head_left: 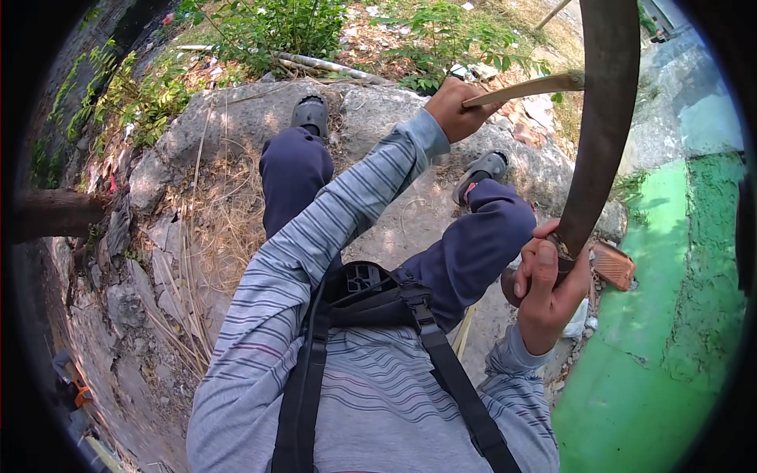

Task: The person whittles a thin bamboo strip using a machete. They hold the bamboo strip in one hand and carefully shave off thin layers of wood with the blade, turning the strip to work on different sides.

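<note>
Gripping blade [604, 130] w/ R hand [558, 293] outdoors; stony grnd [400, 225], green pavement [631, 378] adj.

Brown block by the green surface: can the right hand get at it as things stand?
Probably not: the right hand is holding the near end of the dark curved blade. The brown block appears just beside that hand, mostly uncovered, so only the occupied grip seems in the way.

We see rough ground [398, 225] with straw [219, 256] on its left part, stones [236, 114] along its far edge, and a pale pole [335, 68] lying just beyond the stones.
</note>
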Tool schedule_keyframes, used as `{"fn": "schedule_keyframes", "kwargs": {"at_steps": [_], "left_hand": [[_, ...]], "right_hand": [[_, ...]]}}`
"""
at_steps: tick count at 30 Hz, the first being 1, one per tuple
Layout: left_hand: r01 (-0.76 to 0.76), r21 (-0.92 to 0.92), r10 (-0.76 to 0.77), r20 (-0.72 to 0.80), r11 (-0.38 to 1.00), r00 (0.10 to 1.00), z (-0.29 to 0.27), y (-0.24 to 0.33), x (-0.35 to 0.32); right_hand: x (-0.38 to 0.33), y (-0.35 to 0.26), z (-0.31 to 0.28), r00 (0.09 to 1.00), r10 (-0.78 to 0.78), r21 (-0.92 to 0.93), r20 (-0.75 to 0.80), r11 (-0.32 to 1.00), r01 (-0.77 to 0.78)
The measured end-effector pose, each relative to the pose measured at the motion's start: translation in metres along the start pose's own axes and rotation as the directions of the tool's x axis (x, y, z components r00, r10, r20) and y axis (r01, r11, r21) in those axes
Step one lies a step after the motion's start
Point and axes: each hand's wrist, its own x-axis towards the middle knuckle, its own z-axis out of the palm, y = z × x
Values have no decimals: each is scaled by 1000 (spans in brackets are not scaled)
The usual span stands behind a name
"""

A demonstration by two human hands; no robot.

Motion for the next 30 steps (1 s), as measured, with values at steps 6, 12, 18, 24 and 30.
{"fn": "schedule_keyframes", "kwargs": {"at_steps": [6,12,18,24,30], "left_hand": [[37,170,-43,30,985,999,15,-85,-10],[181,75,-188,85,981,979,-2,-71,-19],[238,-26,-231,170,971,958,-14,-30,-22],[177,-16,-171,180,984,969,-16,-69,-42],[505,141,-521,329,852,788,11,-104,-54]], "right_hand": [[22,26,17,996,-41,-88,78,995,47],[18,14,7,952,100,144,289,979,-147],[6,24,-2,959,61,131,279,986,-100],[-9,27,-3,981,64,0,183,998,-65],[-18,40,-9,989,-12,-117,145,993,29]]}}
